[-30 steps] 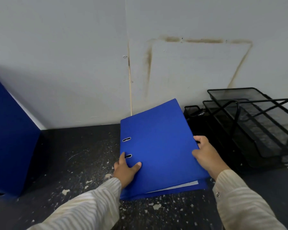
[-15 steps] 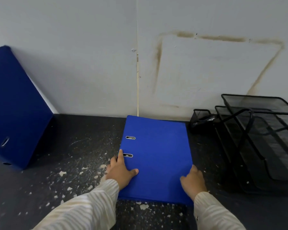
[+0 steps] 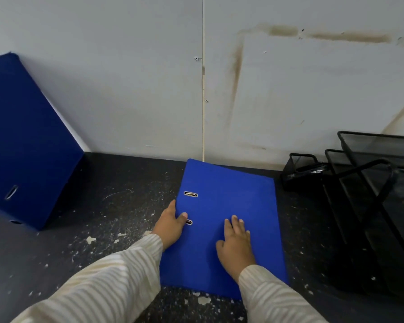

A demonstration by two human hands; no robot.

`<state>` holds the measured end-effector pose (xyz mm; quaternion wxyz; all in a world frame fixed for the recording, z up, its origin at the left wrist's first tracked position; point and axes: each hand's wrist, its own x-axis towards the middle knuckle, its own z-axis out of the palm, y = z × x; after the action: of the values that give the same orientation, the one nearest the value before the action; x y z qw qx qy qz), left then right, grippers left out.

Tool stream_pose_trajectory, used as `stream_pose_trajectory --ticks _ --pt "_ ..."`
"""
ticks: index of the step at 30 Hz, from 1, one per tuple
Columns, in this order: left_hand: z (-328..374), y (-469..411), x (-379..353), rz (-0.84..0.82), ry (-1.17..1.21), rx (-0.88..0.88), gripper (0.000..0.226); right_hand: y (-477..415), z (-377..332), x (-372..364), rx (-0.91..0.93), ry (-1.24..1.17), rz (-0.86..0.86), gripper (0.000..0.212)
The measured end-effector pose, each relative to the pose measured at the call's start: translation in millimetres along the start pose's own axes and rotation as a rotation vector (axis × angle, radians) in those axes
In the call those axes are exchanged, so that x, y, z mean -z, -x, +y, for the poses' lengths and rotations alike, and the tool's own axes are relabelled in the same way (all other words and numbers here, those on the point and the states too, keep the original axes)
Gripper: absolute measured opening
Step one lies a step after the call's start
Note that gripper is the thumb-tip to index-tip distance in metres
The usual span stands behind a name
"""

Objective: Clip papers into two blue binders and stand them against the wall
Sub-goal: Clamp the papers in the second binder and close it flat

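The blue binder (image 3: 226, 220) lies shut and flat under both my hands, its far edge close to the wall (image 3: 126, 89). My right hand (image 3: 236, 247) rests palm-down on the cover, fingers spread and loose, gripping nothing. My left hand (image 3: 170, 226) wraps the spine edge, thumb laid on the cover beside the nearer slot. I judge it stiff board, smooth and a bit slick, and heavier toward the spine where the clip and papers would sit (none show from here). The best hold looks to be the spine in my left, the open edge pinched by my right. The dark desk (image 3: 107, 220) around my hands is chipped and speckled. Well off to my left, the second binder (image 3: 26, 145) leans tilted at the wall; right of my right hand stand black mesh trays (image 3: 371, 190).
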<state>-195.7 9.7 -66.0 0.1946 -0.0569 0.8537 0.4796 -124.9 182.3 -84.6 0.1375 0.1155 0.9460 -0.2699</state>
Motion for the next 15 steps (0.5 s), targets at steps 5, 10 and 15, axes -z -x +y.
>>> stream_pose_trajectory --ticks 5,10,15 --pt "8.3 -28.4 4.1 -0.006 -0.017 -0.022 0.044 -23.4 -26.7 -6.0 0.088 0.026 0.045 0.058" --pt "11.7 -54.9 7.4 -0.022 0.049 -0.048 0.047 -50.3 -45.8 -8.9 0.163 0.024 0.075 0.056" --pt "12.9 -71.7 7.3 -0.025 0.214 -0.055 0.047 -71.2 -56.2 -9.4 0.197 0.036 0.113 0.054"
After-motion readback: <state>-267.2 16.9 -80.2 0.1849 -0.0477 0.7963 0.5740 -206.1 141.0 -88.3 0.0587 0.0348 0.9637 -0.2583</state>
